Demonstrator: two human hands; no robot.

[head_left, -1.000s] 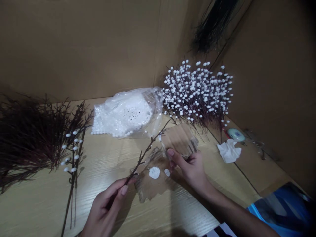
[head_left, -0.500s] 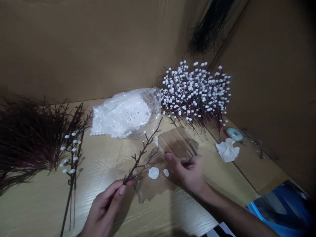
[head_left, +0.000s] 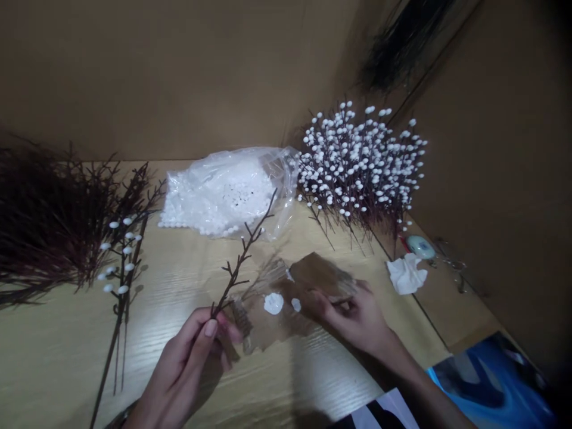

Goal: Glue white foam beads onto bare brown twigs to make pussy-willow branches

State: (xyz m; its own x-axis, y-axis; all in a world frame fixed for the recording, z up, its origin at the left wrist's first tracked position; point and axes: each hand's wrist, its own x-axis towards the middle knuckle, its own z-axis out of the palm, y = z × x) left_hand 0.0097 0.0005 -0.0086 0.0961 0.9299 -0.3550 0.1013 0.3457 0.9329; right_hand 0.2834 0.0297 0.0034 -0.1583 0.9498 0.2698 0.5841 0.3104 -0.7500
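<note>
Between thumb and fingers, my left hand [head_left: 192, 351] pinches the lower end of a bare brown artificial twig [head_left: 241, 259], which slants up to the right. My right hand [head_left: 353, 310] grips a piece of cardboard [head_left: 322, 275], tilted above the table. Below it lies a torn cardboard sheet [head_left: 272, 330] bearing a large white blob [head_left: 273, 303] and a smaller one [head_left: 295, 305], which look like glue. Behind them rests a clear plastic bag [head_left: 223, 190] full of small white balls. A twig with white berries [head_left: 123, 268] lies at the left.
Bare brown twigs [head_left: 49, 220] are heaped at the left. A bunch of white-berried twigs [head_left: 361, 161] stands at the back right, near a crumpled tissue [head_left: 406, 274] and a round pale-green object [head_left: 420, 246]. Cardboard walls [head_left: 179, 71] rise behind. A blue packet [head_left: 491, 381] lies front right.
The cardboard piece in my right hand has come down and tilted flatter, closer to the sheet. My left hand with the twig has shifted slightly left. The whole view has moved a little.
</note>
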